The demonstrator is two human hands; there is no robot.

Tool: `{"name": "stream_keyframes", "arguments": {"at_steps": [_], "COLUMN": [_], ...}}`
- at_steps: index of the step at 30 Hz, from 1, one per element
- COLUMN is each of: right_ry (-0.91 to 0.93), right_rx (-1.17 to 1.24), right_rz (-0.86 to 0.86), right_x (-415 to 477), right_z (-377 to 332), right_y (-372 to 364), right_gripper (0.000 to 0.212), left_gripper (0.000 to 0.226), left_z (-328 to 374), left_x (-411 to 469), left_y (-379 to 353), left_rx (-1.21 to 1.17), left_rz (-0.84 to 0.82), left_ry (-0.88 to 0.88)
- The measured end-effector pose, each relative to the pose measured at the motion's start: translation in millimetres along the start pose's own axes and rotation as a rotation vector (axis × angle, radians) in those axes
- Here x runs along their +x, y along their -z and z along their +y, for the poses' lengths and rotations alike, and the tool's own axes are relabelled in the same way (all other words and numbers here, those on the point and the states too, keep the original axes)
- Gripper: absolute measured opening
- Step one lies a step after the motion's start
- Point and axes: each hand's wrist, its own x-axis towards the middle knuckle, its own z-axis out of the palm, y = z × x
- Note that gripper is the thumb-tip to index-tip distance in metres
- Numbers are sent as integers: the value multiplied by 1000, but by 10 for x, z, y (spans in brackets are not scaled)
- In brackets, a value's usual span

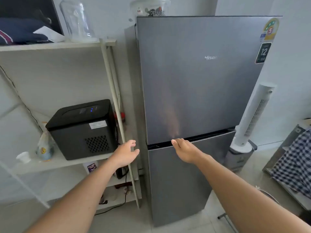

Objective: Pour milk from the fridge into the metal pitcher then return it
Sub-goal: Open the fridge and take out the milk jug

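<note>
A tall grey two-door fridge [198,91] stands in front of me with both doors closed. My right hand [183,148] reaches to the dark gap between the upper and lower doors, its fingertips at the top edge of the lower door [181,182]. It holds nothing. My left hand [127,153] hovers with fingers apart just left of the fridge, in front of the shelf post. No milk and no metal pitcher are in view.
A white shelf unit [55,46] stands close on the left, holding a black ice maker [82,130], a small white cup [23,157] and a clear jar [77,21]. A white tower fan [252,118] stands right of the fridge. Checked cloth [294,165] hangs at far right.
</note>
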Motion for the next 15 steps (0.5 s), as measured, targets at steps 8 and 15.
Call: {"name": "stream_keyframes", "arguments": {"at_steps": [8, 15], "right_ry": [-147, -328], "right_rx": [38, 149], "right_rz": [30, 95], "right_x": [257, 438], "right_z": [-43, -196], "right_y": [-493, -638], "right_gripper": [49, 78], "left_gripper": [66, 88], "left_z": [-200, -312], "left_x": [378, 746], "left_y": [-301, -606], "left_rx": [-78, -124], "left_rz": [-89, -64], "left_ry": [-56, -61]}}
